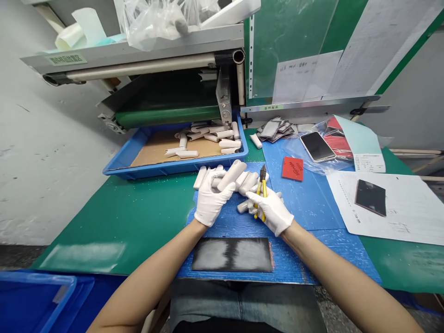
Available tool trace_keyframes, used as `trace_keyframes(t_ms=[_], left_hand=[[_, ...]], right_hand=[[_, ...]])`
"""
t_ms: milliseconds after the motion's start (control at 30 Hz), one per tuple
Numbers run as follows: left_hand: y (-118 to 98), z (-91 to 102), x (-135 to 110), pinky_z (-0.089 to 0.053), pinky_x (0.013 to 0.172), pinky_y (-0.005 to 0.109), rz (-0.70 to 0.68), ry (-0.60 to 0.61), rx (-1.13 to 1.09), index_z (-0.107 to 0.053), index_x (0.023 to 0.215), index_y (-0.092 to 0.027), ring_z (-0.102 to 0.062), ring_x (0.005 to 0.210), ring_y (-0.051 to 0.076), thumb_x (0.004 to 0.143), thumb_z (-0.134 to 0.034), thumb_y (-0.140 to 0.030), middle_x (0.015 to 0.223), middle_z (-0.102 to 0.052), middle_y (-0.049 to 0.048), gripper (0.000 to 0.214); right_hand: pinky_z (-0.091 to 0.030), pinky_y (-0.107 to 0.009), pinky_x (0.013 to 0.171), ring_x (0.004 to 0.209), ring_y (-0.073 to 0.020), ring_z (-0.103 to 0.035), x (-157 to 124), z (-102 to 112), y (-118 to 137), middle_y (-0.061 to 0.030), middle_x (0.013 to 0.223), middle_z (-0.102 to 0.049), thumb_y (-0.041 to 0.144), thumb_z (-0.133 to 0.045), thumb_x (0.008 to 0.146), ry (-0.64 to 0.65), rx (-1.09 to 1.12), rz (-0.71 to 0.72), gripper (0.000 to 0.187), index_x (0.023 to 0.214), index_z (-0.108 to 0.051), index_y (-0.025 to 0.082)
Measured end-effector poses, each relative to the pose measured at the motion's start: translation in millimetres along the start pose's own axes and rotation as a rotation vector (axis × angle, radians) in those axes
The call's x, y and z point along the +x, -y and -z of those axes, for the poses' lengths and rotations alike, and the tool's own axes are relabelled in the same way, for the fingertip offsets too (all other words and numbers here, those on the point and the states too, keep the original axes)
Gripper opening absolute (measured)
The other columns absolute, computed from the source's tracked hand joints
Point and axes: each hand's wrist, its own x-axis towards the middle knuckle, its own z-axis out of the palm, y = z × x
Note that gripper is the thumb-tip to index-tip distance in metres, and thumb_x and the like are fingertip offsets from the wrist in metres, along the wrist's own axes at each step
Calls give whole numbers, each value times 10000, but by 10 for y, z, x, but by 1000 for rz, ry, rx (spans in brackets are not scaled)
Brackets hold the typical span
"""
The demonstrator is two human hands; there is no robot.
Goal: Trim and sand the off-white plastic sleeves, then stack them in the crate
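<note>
Gripped in the curled, gloved left hand (211, 196): one white tube (231, 175), pale, smooth, round-ended, tilted just above the blue mat (305, 203) at mid-desk. Pinched in the gloved right hand (270, 210): one pair of yellow-handled cutters (261, 189), tip up, just beside the tube. Under both hands, a loose pile (201, 177) of like tubes, count hidden. Further back, one blue tray (121, 162) with roughly a dozen more. To the right, one red pad (292, 168), one phone (317, 146), one paper sheet (409, 217) bearing one dark slab (370, 197). Near the body, one dark plate (231, 254) on the mat. Beneath everything, the green desk (132, 222).
</note>
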Motion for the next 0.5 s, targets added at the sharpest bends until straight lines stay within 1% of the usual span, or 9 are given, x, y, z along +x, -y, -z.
trace_keyframes(t_ms=[33,100,133,200,267,333,400,500], left_hand=[[-2,-22,-17,-389,1274,549,-22,22,9,-707,1140,-218,-541,1461,316,869,-841,-436,1313,-718,104,373],[-5,-66,-52,-418,1261,538,-74,93,-3,-705,1128,-208,-569,1435,310,864,-839,-398,1300,-728,112,352],[-5,-84,-66,-451,1239,527,-96,135,-12,-695,1139,-204,-603,1398,302,869,-827,-377,1305,-729,116,346],[-3,-105,-81,-507,1194,508,-138,189,-11,-667,1161,-198,-669,1314,286,872,-802,-324,1319,-729,126,343],[1,-106,-81,-517,1186,515,-167,201,27,-652,1158,-198,-682,1299,288,857,-796,-282,1320,-731,134,344],[7,-96,-73,-492,1210,547,-182,198,59,-647,1130,-201,-667,1326,303,838,-804,-263,1300,-739,137,337],[15,-81,-65,-481,1217,572,-185,202,51,-642,1128,-202,-665,1328,314,834,-805,-257,1301,-739,139,341],[21,-61,-61,-509,1186,587,-171,216,5,-636,1159,-205,-692,1279,316,853,-796,-263,1330,-729,144,350]], right_hand=[[-389,-217,487,538,-94,-533,2,-2,-5,74,677,-566,508,-969,647,1,7,0,620,961,-516,222],[-393,-211,492,580,-94,-561,16,3,-15,56,745,-587,511,-979,634,-4,33,15,627,953,-528,216],[-394,-211,491,584,-94,-563,26,11,-22,49,754,-595,525,-976,638,-7,31,22,623,952,-537,213],[-387,-216,481,548,-94,-539,48,41,-39,49,707,-603,566,-945,678,-8,-4,43,604,966,-547,214],[-376,-224,475,492,-95,-500,65,76,-54,61,620,-590,594,-892,741,5,-33,62,566,980,-537,224],[-369,-233,470,457,-97,-482,73,102,-59,61,590,-588,599,-850,779,26,-19,60,531,974,-522,230],[-374,-243,464,459,-94,-491,73,110,-48,41,664,-627,587,-846,774,36,27,62,517,958,-523,228],[-367,-246,450,486,-81,-503,61,96,-15,20,814,-657,553,-877,738,23,81,86,516,951,-546,220]])
